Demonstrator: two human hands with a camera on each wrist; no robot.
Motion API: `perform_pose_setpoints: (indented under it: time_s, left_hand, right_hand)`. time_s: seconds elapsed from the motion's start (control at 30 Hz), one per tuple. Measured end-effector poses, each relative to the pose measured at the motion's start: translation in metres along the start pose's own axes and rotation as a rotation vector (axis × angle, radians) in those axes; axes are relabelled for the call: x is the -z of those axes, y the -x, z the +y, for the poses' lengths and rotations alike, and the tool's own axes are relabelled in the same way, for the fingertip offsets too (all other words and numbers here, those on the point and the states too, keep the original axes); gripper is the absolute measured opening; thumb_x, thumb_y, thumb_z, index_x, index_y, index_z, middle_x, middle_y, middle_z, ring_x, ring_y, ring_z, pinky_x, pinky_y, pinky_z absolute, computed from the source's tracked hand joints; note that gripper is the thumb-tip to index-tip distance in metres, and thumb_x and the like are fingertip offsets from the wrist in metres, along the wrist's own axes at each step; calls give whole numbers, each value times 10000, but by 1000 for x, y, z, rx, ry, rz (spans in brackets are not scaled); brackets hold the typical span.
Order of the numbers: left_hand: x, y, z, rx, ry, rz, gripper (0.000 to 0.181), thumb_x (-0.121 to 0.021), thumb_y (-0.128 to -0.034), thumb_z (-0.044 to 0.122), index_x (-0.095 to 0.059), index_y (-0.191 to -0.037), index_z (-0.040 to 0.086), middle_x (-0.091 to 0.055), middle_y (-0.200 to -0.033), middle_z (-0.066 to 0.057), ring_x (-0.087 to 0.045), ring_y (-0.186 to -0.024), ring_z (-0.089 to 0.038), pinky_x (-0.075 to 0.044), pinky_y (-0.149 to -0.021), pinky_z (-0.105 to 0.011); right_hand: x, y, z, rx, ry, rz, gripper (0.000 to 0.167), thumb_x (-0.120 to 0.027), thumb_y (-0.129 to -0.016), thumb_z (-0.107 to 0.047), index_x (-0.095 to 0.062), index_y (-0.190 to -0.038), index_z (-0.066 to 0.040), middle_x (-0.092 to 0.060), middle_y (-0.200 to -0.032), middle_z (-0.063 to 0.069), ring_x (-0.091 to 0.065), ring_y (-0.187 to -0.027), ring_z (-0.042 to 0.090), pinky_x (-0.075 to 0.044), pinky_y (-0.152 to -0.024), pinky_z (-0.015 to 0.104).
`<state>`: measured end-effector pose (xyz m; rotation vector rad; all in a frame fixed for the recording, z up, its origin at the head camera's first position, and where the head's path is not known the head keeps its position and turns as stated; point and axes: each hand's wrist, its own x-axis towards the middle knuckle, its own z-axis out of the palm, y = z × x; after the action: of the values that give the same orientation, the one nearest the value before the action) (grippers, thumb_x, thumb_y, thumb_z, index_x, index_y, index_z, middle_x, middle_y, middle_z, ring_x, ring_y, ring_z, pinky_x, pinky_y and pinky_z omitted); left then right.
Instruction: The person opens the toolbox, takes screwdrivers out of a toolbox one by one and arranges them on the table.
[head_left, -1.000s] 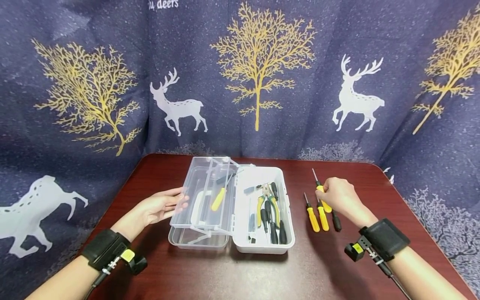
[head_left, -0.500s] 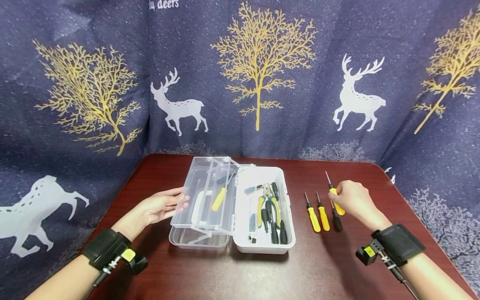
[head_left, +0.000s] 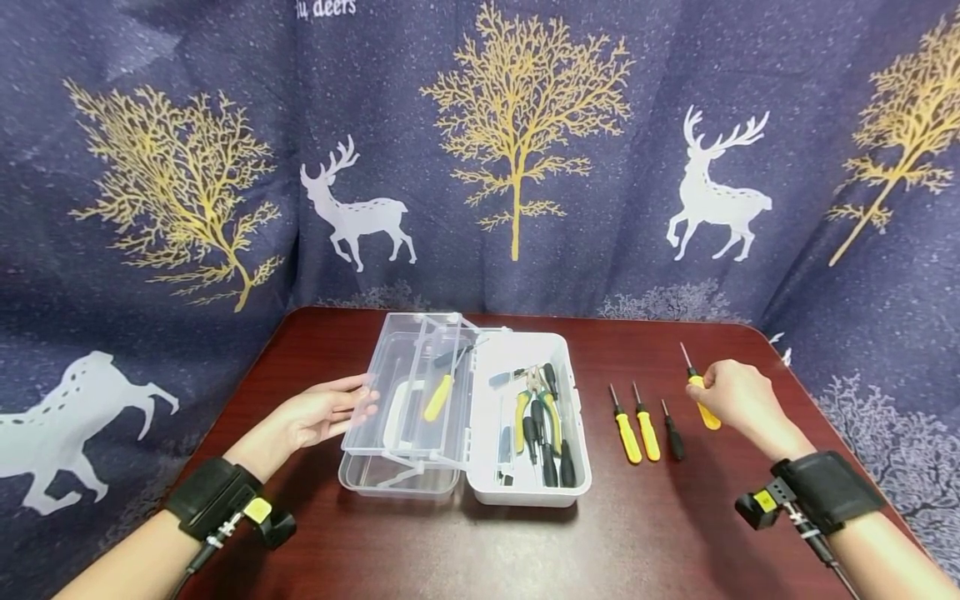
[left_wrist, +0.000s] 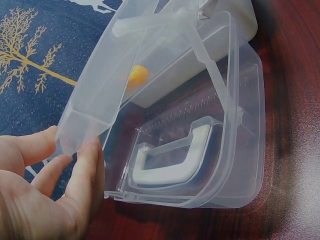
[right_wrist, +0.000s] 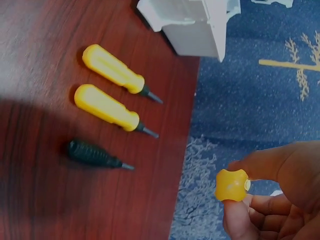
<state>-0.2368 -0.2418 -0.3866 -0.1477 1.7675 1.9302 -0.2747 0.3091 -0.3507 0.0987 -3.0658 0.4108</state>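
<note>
My right hand (head_left: 741,398) pinches a yellow-handled screwdriver (head_left: 706,403) just above the table's right side, its shaft pointing toward the back. In the right wrist view, the screwdriver's handle end (right_wrist: 232,185) shows between thumb and finger. My left hand (head_left: 318,414) holds the outer edge of a clear tray (head_left: 401,387), raised over the toolbox's clear lid (left_wrist: 250,165). Another yellow screwdriver (head_left: 437,398) shows through the tray. Left of my right hand lie two yellow screwdrivers (head_left: 626,433) (head_left: 647,432) and a black-handled screwdriver (head_left: 674,437), side by side.
The white toolbox base (head_left: 525,497) stands open mid-table with green-yellow pliers (head_left: 555,425) and several black-handled tools inside. A white carrying handle (left_wrist: 172,172) is on the lid. A dark curtain (head_left: 570,167) hangs behind the table.
My right hand has moved right with the yellow screwdriver, away from the other screwdrivers, so the black-handled one is now uncovered. My left hand and the tray have stayed put.
</note>
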Motion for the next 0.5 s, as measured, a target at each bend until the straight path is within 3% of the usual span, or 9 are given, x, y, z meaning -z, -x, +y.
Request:
perform_pose_setpoints:
  time_s: [0.3, 0.5]
  left_hand:
    - [0, 1, 0, -9, 13, -10, 766, -556, -969, 186, -69, -1536, 18, -663, -1003, 136, -660, -914, -8, -554, -821, -151]
    - [-1, 0, 0, -6, 14, -10, 757, -548, -973, 181, -69, -1537, 22, -664, -994, 139, -659, -911, -7, -554, -820, -151]
  right_hand:
    - [1, 3, 13, -14, 10, 23, 443, -605, -825, -239, -335, -479, -180, -266, -469, -81, -301, -465, 117, -222, -472, 258]
    - [-1, 3, 15, -28, -1, -15, 448, -615, -840, -255, -340, -495, -176, -267, -482, -77, -302, -467, 118, -221, -465, 253]
